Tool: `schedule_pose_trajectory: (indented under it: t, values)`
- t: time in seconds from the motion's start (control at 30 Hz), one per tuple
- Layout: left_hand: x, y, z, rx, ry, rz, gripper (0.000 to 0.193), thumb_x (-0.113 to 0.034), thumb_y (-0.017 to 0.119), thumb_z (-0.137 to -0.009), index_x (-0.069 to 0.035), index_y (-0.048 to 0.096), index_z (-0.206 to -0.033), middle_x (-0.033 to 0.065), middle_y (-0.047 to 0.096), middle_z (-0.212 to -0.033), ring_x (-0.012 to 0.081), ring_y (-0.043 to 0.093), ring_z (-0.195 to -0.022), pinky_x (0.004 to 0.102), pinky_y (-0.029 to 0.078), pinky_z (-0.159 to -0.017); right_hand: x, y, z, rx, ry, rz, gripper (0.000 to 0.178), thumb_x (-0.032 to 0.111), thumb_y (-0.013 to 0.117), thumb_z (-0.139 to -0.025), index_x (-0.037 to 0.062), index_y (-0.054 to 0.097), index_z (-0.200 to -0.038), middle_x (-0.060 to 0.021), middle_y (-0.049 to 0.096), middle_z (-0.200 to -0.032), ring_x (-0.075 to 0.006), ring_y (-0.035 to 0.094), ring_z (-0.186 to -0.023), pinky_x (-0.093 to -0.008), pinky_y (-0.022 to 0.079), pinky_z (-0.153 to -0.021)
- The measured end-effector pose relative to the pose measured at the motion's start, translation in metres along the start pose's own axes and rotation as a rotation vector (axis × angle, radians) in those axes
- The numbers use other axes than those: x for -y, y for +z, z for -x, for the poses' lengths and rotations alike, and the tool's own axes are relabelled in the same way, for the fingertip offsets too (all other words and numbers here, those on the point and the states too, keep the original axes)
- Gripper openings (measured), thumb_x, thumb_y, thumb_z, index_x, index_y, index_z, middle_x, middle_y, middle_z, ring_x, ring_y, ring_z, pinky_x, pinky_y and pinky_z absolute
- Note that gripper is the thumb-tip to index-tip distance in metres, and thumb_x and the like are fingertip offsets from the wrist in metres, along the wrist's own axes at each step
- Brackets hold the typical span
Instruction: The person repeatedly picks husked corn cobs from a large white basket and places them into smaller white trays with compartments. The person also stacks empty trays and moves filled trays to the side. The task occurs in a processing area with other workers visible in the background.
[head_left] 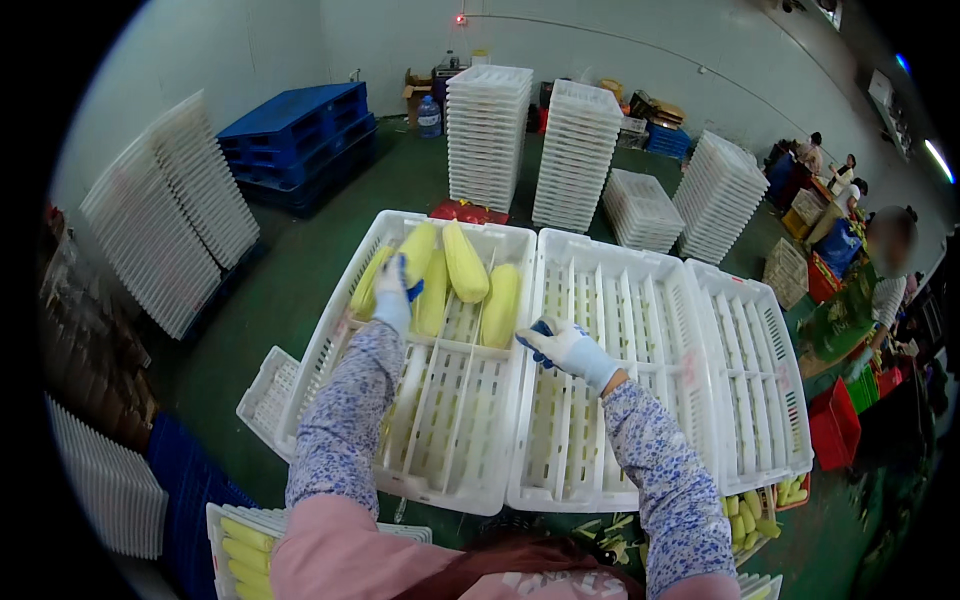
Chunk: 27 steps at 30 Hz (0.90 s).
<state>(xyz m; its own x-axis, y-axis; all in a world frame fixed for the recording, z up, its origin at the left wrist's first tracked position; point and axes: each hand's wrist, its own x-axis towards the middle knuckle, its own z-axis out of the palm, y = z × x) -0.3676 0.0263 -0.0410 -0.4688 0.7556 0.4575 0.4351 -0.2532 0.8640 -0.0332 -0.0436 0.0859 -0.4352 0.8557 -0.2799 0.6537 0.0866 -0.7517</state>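
Observation:
My left hand, in a white glove with blue fingertips, is closed around the lower part of a pale yellow-green ear of corn. That ear lies in the far half of a white divided crate. Around it in the same half are several more ears, among them a corn ear and another ear near the right wall. My right hand, gloved alike, hovers by the left side of the middle crate. Its fingers are loosely bent and apart, with nothing visible between them.
A third divided crate adjoins on the right. Tall stacks of white crates and blue pallets stand beyond. More corn lies in a crate at lower left. A co-worker is at far right beside a red bin.

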Motion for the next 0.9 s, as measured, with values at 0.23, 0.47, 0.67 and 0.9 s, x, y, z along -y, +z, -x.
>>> schedule_pose_trajectory:
  t: [0.23, 0.47, 0.67, 0.9]
  values:
    - [-0.057, -0.029, 0.020, 0.138, 0.007, -0.839, 0.072, -0.040, 0.067, -0.079, -0.006, 0.044, -0.139, 0.0272, 0.037, -0.143, 0.0374, 0.040, -0.130, 0.0498, 0.032, -0.105, -0.019, 0.023, -0.013, 0.003, -0.138, -0.063, 0.057, 0.051, 0.060, -0.087, -0.0018, 0.061, -0.109, -0.0124, 0.066, -0.079, -0.0201, 0.064, -0.070, -0.0312, 0.051, -0.068]
    - [-0.109, 0.062, 0.018, 0.403, 0.046, -0.820, 0.082, -0.043, 0.067, -0.073, -0.013, 0.038, -0.143, 0.0283, 0.030, -0.146, 0.0435, 0.035, -0.130, 0.0523, 0.030, -0.105, 0.026, 0.056, -0.010, 0.131, -0.102, -0.115, 0.059, 0.053, 0.057, -0.087, -0.0027, 0.061, -0.106, -0.0202, 0.065, -0.093, -0.0268, 0.064, -0.086, -0.0349, 0.049, -0.078]
    - [-0.093, 0.077, 0.023, 0.461, 0.052, -0.890, 0.068, -0.038, 0.069, -0.073, -0.014, 0.051, -0.134, 0.0305, 0.033, -0.142, 0.0455, 0.041, -0.124, 0.0488, 0.035, -0.104, -0.020, 0.034, 0.034, 0.043, -0.173, -0.127, 0.050, 0.047, 0.060, -0.088, 0.0001, 0.062, -0.106, -0.0189, 0.065, -0.095, -0.0264, 0.063, -0.088, -0.0342, 0.049, -0.079]
    - [-0.107, 0.008, 0.072, 0.362, 0.423, -0.598, 0.063, -0.028, 0.063, -0.086, -0.007, 0.042, -0.142, 0.0219, 0.033, -0.149, 0.0415, 0.034, -0.133, 0.0457, 0.026, -0.112, -0.056, -0.033, 0.171, -0.103, 0.212, -0.329, 0.042, 0.044, 0.061, -0.091, 0.0039, 0.064, -0.104, -0.0039, 0.066, -0.083, -0.0117, 0.061, -0.073, -0.0270, 0.050, -0.068]
